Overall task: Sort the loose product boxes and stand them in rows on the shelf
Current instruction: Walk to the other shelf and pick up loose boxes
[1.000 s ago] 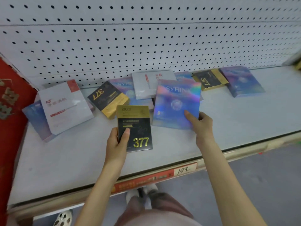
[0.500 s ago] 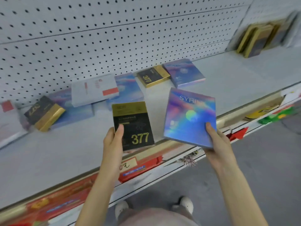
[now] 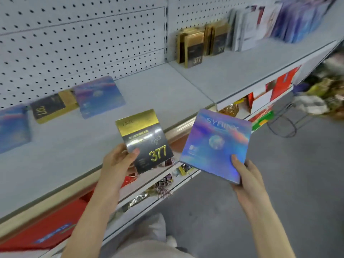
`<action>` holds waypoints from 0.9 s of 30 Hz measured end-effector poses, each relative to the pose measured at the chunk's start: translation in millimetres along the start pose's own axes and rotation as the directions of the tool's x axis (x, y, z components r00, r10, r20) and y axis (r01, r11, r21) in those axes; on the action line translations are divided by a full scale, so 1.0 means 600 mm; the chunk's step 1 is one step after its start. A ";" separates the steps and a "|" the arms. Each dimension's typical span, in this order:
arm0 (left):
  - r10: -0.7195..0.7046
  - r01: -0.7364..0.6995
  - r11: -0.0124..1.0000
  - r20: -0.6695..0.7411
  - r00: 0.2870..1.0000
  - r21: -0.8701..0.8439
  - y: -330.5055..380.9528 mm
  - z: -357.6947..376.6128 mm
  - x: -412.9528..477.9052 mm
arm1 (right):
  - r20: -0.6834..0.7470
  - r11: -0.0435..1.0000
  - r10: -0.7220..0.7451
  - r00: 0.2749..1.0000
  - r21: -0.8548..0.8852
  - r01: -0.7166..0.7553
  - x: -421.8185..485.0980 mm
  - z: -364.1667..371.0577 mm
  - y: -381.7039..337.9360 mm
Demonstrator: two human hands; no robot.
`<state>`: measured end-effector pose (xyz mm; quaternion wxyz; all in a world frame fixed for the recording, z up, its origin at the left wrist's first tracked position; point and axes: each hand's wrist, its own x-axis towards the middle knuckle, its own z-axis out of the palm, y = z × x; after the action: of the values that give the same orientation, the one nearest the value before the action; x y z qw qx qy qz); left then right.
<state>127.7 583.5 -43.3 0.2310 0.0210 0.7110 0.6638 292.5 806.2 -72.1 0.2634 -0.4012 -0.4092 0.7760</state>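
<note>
The left hand point(image 3: 119, 161) gripped a black-and-gold box marked 377 point(image 3: 145, 141) by its lower left corner, thumb across the front, holding it above the front edge of the shelf point(image 3: 160, 94). The right hand point(image 3: 245, 175) clasped a holographic blue box point(image 3: 214, 144) by its lower right corner, out past the shelf's edge. Farther back, another 377 box point(image 3: 50, 108) and a second blue box point(image 3: 99, 96) lay flat near the pegboard point(image 3: 74, 43). To the right, gold boxes point(image 3: 197, 47) stood upright beside what seemed, through blur, to be white and blue rows point(image 3: 275, 23).
</note>
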 end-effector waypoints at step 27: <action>0.402 -0.346 0.855 -0.073 0.913 0.387 0.122 0.643 0.680 | 0.091 0.994 -0.086 0.992 -0.053 0.091 0.677 -0.029 -0.379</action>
<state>-119.4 1089.9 -101.0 0.0349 0.1514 0.8195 0.5516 106.1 1232.9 -50.8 0.2677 -0.3555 -0.4599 0.7684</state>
